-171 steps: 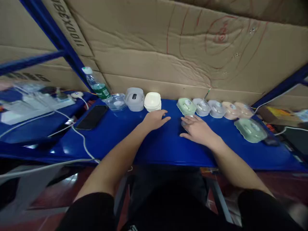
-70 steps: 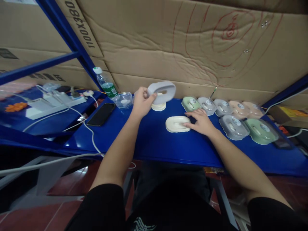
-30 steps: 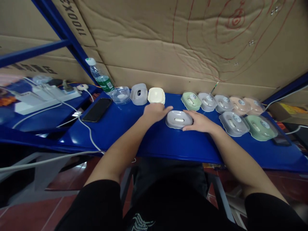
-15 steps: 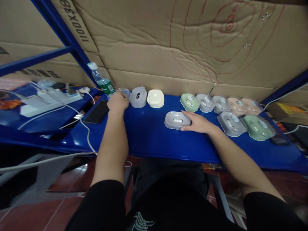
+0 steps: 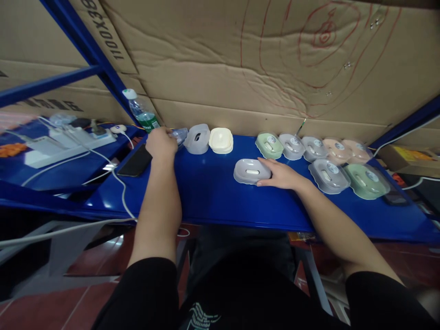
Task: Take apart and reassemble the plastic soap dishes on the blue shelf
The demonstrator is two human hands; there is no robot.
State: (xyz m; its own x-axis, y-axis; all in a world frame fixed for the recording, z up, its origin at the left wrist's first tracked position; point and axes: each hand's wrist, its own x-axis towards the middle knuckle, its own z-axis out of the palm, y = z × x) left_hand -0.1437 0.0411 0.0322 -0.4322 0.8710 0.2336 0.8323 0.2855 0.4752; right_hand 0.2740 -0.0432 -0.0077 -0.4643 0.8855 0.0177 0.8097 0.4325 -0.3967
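Observation:
My right hand (image 5: pixel 282 175) grips the right end of a shallow grey plastic case (image 5: pixel 252 171) that rests on the blue table. A small white oval piece lies in the middle of its top. At the back left, my left hand (image 5: pixel 161 143) is closed on a clear plastic cover (image 5: pixel 180 136), which sits tilted; my fingertips are hidden behind the hand. Beside it stand a stack of grey cases (image 5: pixel 198 141) with a dark oval opening and a stack of cream ones (image 5: pixel 221 140).
Several cases under clear labelled covers stand on the right, among them a green one (image 5: pixel 366 180) and a grey one (image 5: pixel 329 176). A water bottle (image 5: pixel 143 113) and a black phone (image 5: pixel 134 161) are near my left hand. Cardboard (image 5: pixel 192 68) walls the back.
My left hand has shifted slightly left and toward me, and the clear cover in it now tilts up. My right hand and the grey case stay in place.

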